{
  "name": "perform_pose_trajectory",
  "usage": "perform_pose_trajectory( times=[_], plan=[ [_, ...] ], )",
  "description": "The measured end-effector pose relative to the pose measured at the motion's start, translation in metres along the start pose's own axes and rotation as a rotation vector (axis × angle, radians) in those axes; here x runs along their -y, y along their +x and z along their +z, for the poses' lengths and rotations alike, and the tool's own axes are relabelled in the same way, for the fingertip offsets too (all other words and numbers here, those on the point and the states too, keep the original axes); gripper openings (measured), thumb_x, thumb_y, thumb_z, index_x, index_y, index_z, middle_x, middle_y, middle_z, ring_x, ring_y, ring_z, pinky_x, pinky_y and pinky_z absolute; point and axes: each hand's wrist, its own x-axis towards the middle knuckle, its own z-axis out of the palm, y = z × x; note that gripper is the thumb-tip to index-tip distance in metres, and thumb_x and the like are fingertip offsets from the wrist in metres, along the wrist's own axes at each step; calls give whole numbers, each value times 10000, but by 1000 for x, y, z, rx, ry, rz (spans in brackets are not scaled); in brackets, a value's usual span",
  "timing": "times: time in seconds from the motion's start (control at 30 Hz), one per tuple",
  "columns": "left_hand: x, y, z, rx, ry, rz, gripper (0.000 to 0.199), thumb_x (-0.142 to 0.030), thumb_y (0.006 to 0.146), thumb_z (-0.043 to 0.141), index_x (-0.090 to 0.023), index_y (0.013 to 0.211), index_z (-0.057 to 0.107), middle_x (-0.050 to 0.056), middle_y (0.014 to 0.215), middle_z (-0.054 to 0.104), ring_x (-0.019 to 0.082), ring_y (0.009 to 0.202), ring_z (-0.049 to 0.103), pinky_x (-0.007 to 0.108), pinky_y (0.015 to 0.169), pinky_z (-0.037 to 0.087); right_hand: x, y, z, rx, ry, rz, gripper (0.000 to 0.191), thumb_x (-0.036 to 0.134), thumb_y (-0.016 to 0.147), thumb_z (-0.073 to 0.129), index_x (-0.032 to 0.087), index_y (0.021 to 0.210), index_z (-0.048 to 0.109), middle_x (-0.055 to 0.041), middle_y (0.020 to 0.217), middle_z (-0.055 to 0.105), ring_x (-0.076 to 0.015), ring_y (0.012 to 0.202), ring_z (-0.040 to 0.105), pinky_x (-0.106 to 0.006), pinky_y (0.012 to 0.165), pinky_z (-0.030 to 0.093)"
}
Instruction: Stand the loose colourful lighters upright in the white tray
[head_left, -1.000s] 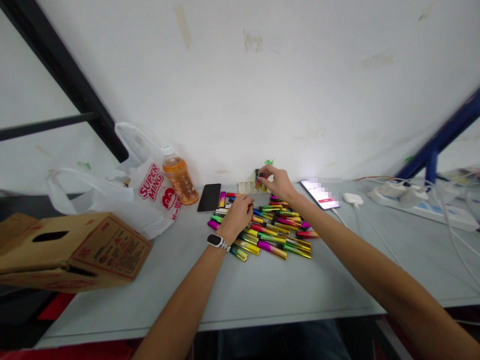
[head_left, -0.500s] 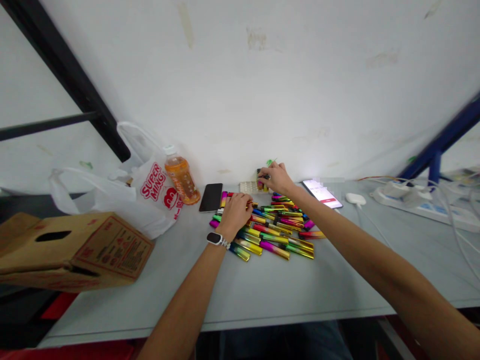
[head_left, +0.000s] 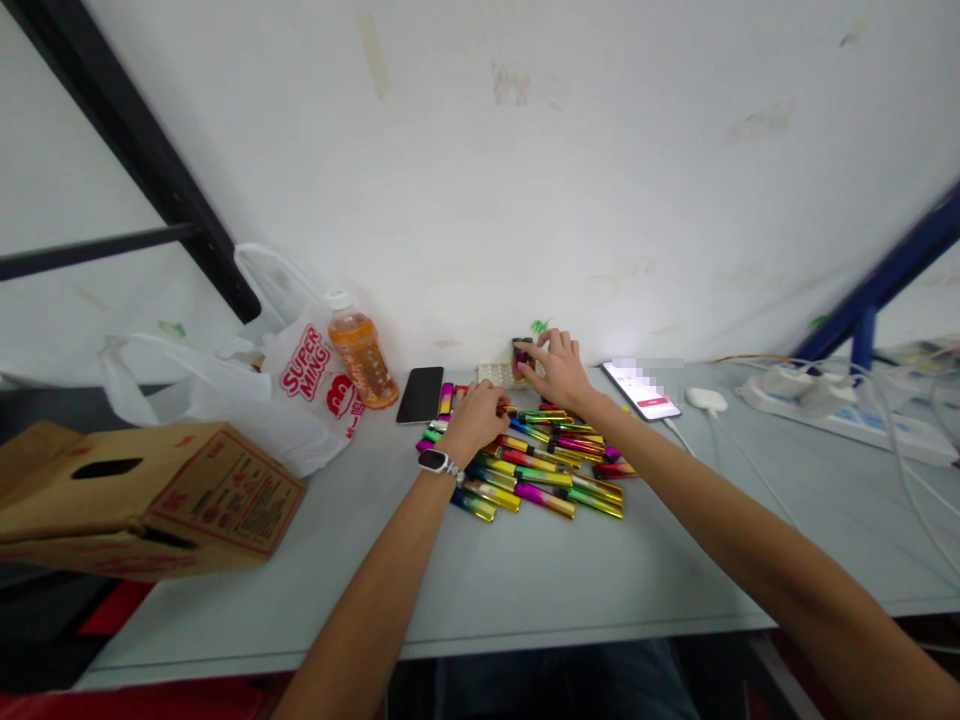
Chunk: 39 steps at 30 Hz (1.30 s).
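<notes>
The pale gridded tray point(head_left: 492, 374) served as landmark. The glossy multicoloured tubes point(head_left: 546, 478) lay piled in front of it; a few upright tubes point(head_left: 523, 357) stood at its right end. The right hand point(head_left: 561, 373) had thumb and forefinger at these; whether it gripped one could not be told. The left hand point(head_left: 478, 416), fingers bent, covered tubes before the tray, its grip hidden. The dark phone point(head_left: 420, 395) lay left of the tray.
</notes>
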Motion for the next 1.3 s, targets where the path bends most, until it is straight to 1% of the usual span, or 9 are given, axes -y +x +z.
perform_pose_trajectory(
  times=[0.33,0.47,0.6,0.7,0.8,0.93,1.03,1.17,1.3],
  plan=[
    [3,7,-2,38,-5,61,98,-167,836,650,-213,916,683,86,986,714,306,1033,611,464,962,415,11,-29,-9,-136,145,137,299,402,968,505,242,1109,714,-112,1109,534,-290,1078,465,-439,930,357],
    [-3,7,-10,-21,-54,105,165,-147,881,598,-225,1003,678,79,1049,729,286,1071,614,463,1003,406,18,-43,-12,-171,223,184,280,396,974,502,237,1029,726,-101,1069,556,-278,1058,486,-435,941,361],
    [-9,6,-18,-205,-416,126,268,-189,919,575,-217,1175,648,85,1166,699,234,1047,647,389,966,487,24,-55,-16,-185,361,235,280,408,979,499,230,994,715,-92,1035,604,-273,1046,521,-452,973,360],
    [-13,1,-18,-309,-770,75,339,-239,900,626,-202,1238,616,80,1131,713,198,974,685,337,903,535,30,-61,-19,-181,529,248,294,428,986,490,221,996,699,-84,1016,644,-258,1043,555,-437,983,377],
    [-15,-4,-13,-324,-1048,25,297,-325,857,694,-173,1107,650,74,1019,734,193,924,702,332,867,559,36,-63,-20,-154,746,299,310,486,959,533,226,1045,679,-65,1011,676,-229,970,588,-388,903,434],
    [-15,-5,-4,-310,-1232,-24,319,-395,782,769,-165,970,652,57,951,731,178,877,700,335,845,571,40,-62,-20,-96,1114,434,366,552,857,649,214,998,661,-11,781,659,-185,760,587,-318,727,454],
    [-15,-5,4,-262,-1232,-13,363,-401,755,795,-166,988,644,50,932,720,175,885,698,344,863,571,40,-60,-21,-144,1296,510,325,512,790,724,203,871,670,4,746,637,-153,711,560,-291,704,451],
    [-22,-10,7,-202,-1024,67,328,-370,754,798,-171,975,661,50,937,724,175,892,687,337,874,557,44,-60,-20,-221,1320,523,312,479,749,768,203,831,646,-1,800,645,-146,751,573,-282,747,469],
    [-27,-16,-2,-286,-777,96,213,-376,814,734,-180,850,659,25,872,729,162,834,674,305,831,535,53,-61,-22,-251,1408,510,402,579,791,708,253,914,508,39,721,632,-141,668,589,-271,674,495]
  ],
)
